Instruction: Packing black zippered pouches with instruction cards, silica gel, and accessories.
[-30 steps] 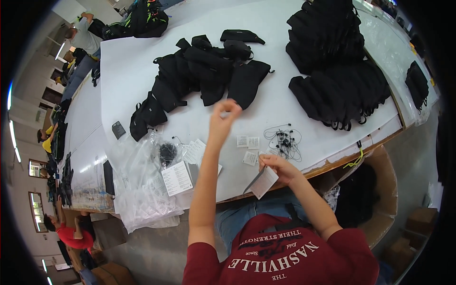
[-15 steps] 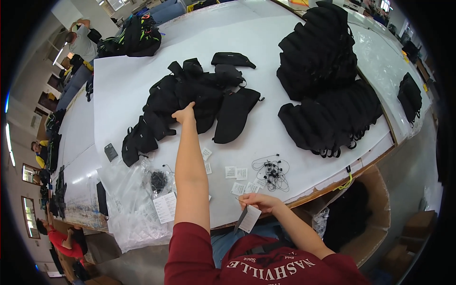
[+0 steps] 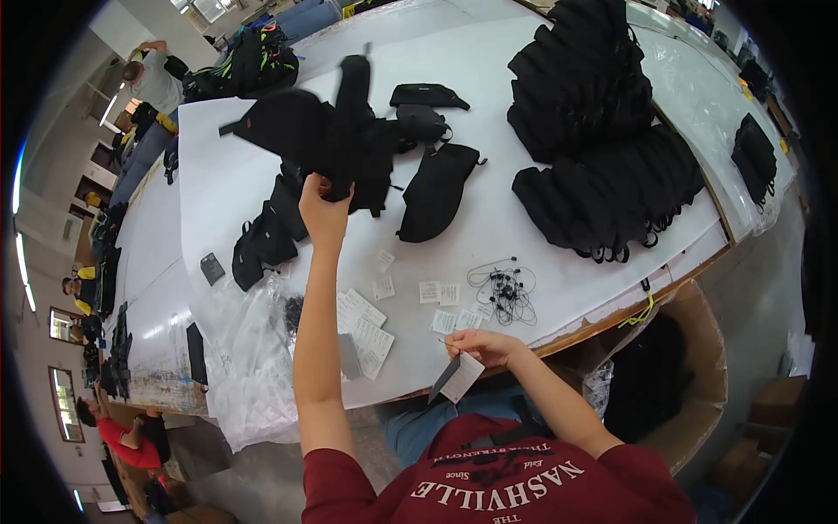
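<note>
My left hand [image 3: 324, 215] is closed on a black fabric bag [image 3: 301, 131], lifted off a loose heap; it is partly smeared by motion, and I cannot tell whether more than one bag is held. More black bags [image 3: 258, 249] lie beside and below that hand. Pinched in my right hand [image 3: 489, 348] at the table's near edge is a hang tag [image 3: 460, 377], with a dark side and a white printed side, hanging from the fingertips. Small white printed labels [image 3: 439, 293] and a tangle of black tag strings [image 3: 506, 295] lie just beyond my right hand.
Stacked black bags [image 3: 580, 87] fill the right part of the white table [image 3: 384, 271]. Clear plastic [image 3: 249, 367] and white printed cards [image 3: 365, 336] lie near my left forearm. An open cardboard box [image 3: 703, 349] stands at the right edge. Other people are at the left.
My left hand has closed on a bag and raised it from the heap, away and slightly left. More white cards show beside my left forearm. My right hand still holds the tag.
</note>
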A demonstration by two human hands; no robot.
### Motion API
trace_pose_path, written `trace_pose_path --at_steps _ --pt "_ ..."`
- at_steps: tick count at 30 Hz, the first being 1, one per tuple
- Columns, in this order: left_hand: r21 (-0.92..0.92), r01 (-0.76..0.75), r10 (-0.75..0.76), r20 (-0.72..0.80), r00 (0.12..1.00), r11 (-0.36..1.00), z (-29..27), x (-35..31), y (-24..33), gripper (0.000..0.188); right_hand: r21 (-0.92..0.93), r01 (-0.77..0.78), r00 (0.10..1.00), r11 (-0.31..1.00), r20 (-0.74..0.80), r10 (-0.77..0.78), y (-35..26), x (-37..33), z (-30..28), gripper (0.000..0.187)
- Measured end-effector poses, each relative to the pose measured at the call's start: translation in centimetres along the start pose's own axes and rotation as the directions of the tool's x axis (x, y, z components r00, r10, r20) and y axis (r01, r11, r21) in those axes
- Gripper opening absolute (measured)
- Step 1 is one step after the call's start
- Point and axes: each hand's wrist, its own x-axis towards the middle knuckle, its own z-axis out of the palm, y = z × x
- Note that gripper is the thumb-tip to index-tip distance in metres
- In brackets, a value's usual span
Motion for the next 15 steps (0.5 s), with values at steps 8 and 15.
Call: trace_pose_path --at_steps 8,15 --pt "0.220 -0.461 0.204 0.679 0.705 0.860 -4.1 -10.6 0.8 0.070 -0.115 -0.100 0.978 0.988 0.173 0.119 -0.4 -0.5 0.6 0.019" --pt "0.219 -0.427 0.221 0.607 0.764 0.877 -4.3 -12.9 7.0 0.064 -0.285 -0.093 0.987 0.954 0.097 0.126 -0.4 -0.7 0.2 0.026"
